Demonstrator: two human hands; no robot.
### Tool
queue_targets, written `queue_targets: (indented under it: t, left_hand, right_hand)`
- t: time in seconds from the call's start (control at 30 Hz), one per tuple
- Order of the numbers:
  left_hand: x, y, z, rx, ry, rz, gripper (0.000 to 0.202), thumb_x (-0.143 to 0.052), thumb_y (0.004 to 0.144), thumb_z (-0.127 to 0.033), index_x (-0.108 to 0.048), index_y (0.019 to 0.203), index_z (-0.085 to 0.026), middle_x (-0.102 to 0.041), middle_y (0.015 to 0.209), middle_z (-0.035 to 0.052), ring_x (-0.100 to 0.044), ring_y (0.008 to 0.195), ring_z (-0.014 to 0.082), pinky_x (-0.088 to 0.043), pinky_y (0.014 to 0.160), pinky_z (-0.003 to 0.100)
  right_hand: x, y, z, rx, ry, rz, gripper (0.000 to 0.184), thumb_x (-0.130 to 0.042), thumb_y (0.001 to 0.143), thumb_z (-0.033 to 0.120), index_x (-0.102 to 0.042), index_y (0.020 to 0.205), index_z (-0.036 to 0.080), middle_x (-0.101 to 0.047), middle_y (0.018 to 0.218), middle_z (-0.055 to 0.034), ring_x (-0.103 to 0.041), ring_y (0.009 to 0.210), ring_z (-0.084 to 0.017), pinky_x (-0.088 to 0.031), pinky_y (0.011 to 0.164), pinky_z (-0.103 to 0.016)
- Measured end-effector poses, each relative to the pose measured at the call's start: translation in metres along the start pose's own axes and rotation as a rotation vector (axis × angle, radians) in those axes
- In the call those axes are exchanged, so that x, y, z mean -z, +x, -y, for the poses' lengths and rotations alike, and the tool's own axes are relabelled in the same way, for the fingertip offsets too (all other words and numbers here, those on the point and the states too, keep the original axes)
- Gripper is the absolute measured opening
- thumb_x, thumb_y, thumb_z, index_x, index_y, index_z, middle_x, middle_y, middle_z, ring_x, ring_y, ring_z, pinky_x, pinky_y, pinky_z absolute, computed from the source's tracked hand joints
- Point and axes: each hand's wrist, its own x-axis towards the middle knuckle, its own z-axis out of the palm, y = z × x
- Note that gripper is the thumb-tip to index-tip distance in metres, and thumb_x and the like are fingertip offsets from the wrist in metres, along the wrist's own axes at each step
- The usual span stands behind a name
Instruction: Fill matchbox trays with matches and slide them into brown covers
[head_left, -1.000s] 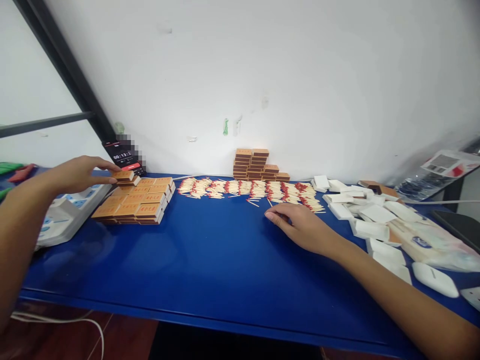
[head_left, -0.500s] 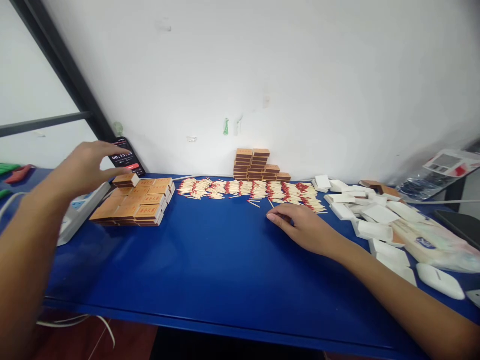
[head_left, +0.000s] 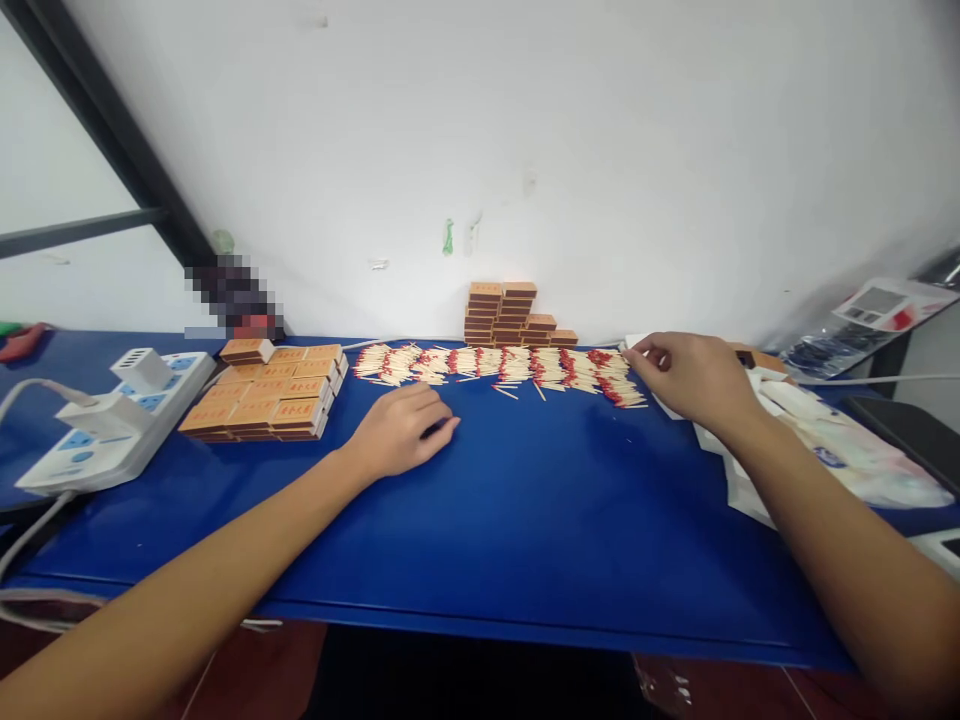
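Note:
My left hand (head_left: 405,430) is loosely closed above the blue table, fingers curled and thumb bent in, with nothing visible in it. It hovers just in front of a long row of red-tipped matches (head_left: 469,362). My right hand (head_left: 686,375) is at the row's right end, its thumb and fingers pinched at a white matchbox tray (head_left: 637,341). More white trays (head_left: 750,495) lie under and beside that hand, largely hidden by it and the forearm. At left, closed orange matchboxes (head_left: 262,395) stand in a stacked block, with a single matchbox (head_left: 247,351) on top at the back.
Brown-orange matchbox sleeves (head_left: 502,315) are stacked against the white wall behind the matches. A power strip (head_left: 127,430) with plugs and cables lies at far left. At right are a tissue pack (head_left: 847,450), a dark flat object (head_left: 904,430) and a clear plastic bag (head_left: 832,335).
My left hand has left the matchbox stack and come right to the table's middle. My right hand has moved right and back, from the front of the matches to the white trays.

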Motion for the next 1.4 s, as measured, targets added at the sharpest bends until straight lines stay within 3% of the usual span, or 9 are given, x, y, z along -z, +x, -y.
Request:
queue_targets:
  t: [0.2, 0.33, 0.6, 0.83, 1.03, 1.23, 1.4]
  left_hand:
    - [-0.003, 0.003, 0.008, -0.004, 0.057, -0.058, 0.024, -0.057, 0.105, -0.029, -0.070, 0.087, -0.020, -0.071, 0.077, 0.0049, -0.063, 0.073, 0.0204, -0.052, 0.072, 0.035]
    - [-0.006, 0.000, 0.008, 0.001, 0.065, -0.075, 0.023, -0.058, 0.103, -0.028, -0.069, 0.085, -0.020, -0.070, 0.076, 0.0053, -0.063, 0.074, 0.0219, -0.052, 0.072, 0.037]
    - [-0.006, 0.000, 0.009, 0.062, 0.036, -0.053, 0.019, -0.060, 0.098, -0.026, -0.066, 0.081, -0.021, -0.069, 0.074, 0.0051, -0.064, 0.074, 0.0221, -0.050, 0.070, 0.036]
    - [-0.007, 0.000, 0.004, 0.138, 0.062, 0.036, 0.021, -0.060, 0.096, -0.029, -0.066, 0.078, -0.021, -0.071, 0.079, 0.0072, -0.066, 0.082, 0.0244, -0.051, 0.076, 0.037]
    - [-0.006, 0.001, -0.004, 0.253, 0.119, 0.100, 0.025, -0.060, 0.094, -0.035, -0.071, 0.078, -0.019, -0.072, 0.081, 0.0105, -0.068, 0.087, 0.0290, -0.049, 0.076, 0.040]
    - [-0.004, 0.004, -0.010, 0.358, 0.149, 0.117, 0.027, -0.061, 0.091, -0.037, -0.072, 0.074, -0.019, -0.073, 0.079, 0.0118, -0.069, 0.086, 0.0310, -0.049, 0.075, 0.041]
    - [-0.003, 0.004, -0.009, 0.416, 0.154, 0.102, 0.027, -0.062, 0.090, -0.038, -0.071, 0.073, -0.019, -0.075, 0.080, 0.0116, -0.070, 0.084, 0.0305, -0.048, 0.074, 0.040]
  right_hand:
    - [-0.009, 0.000, 0.006, -0.001, -0.029, 0.022, 0.030, -0.057, 0.096, 0.040, -0.078, 0.089, 0.020, -0.079, 0.082, -0.0107, -0.068, 0.075, -0.027, -0.037, 0.063, -0.034]
    - [-0.011, -0.003, 0.015, 0.023, -0.049, -0.010, 0.031, -0.057, 0.096, 0.040, -0.081, 0.095, 0.020, -0.080, 0.085, -0.0109, -0.068, 0.077, -0.027, -0.036, 0.063, -0.034]
    - [-0.016, -0.005, 0.023, -0.005, -0.145, 0.008, 0.037, -0.051, 0.102, 0.039, -0.080, 0.103, 0.018, -0.082, 0.095, -0.0141, -0.071, 0.085, -0.030, -0.036, 0.066, -0.035]
    - [-0.025, -0.010, 0.028, 0.058, -0.197, 0.044, 0.038, -0.048, 0.103, 0.038, -0.080, 0.105, 0.017, -0.082, 0.101, -0.0158, -0.071, 0.090, -0.031, -0.036, 0.068, -0.036]
    - [-0.019, -0.015, 0.036, 0.142, -0.232, 0.053, 0.042, -0.044, 0.102, 0.033, -0.080, 0.109, 0.013, -0.080, 0.111, -0.0220, -0.069, 0.098, -0.034, -0.038, 0.073, -0.037]
    - [-0.009, -0.029, 0.052, 0.175, -0.240, 0.022, 0.043, -0.042, 0.103, 0.032, -0.080, 0.113, 0.013, -0.079, 0.111, -0.0219, -0.068, 0.098, -0.034, -0.037, 0.073, -0.037]
    - [-0.008, -0.038, 0.049, 0.172, -0.231, 0.018, 0.040, -0.045, 0.102, 0.029, -0.080, 0.110, 0.013, -0.080, 0.108, -0.0219, -0.069, 0.095, -0.033, -0.037, 0.072, -0.037]
